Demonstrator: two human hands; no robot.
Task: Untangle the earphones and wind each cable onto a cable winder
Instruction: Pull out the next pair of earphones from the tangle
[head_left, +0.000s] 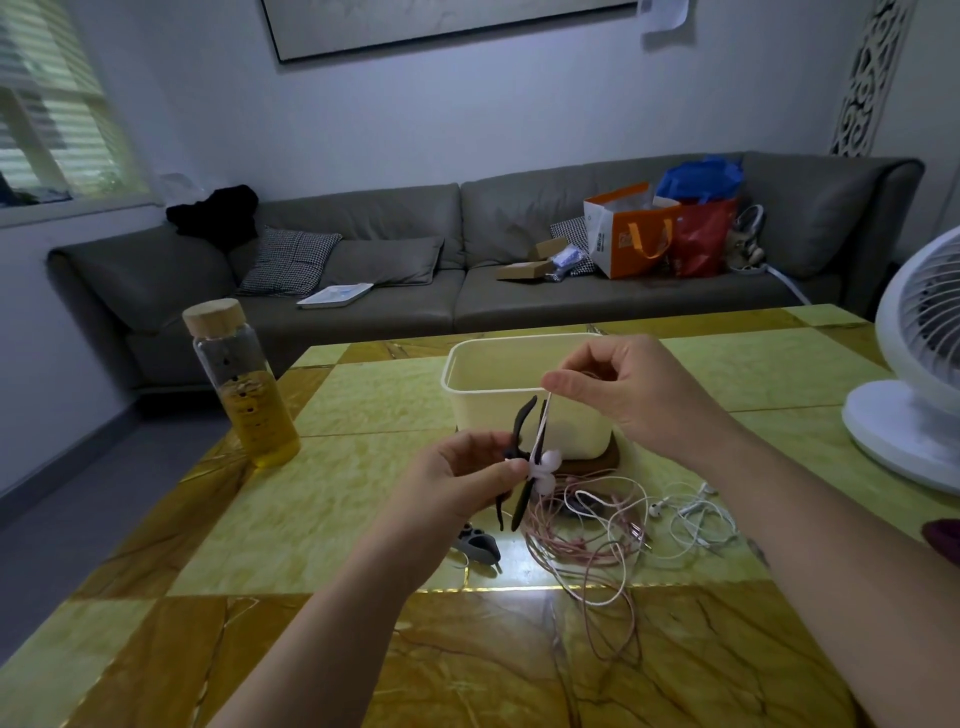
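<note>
Earphone cable (542, 421) looks thin, limp and snag-prone. Your right hand (623, 389) pinches it taut while your left hand (457, 483) grips the cable winder (520, 501); pinch nearer it.

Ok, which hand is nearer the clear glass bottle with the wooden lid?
Left. The left hand is just right of the clear glass bottle, gripping the small white winder; the right hand is farther right, before the cream plastic tub, pinching the white cable.

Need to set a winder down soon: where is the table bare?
Bare table lies between the bottle and the tub, and again between tub and fan. The near left corner is free too. In front of the tub it is crowded: tangled cables and a grey winder.
</note>
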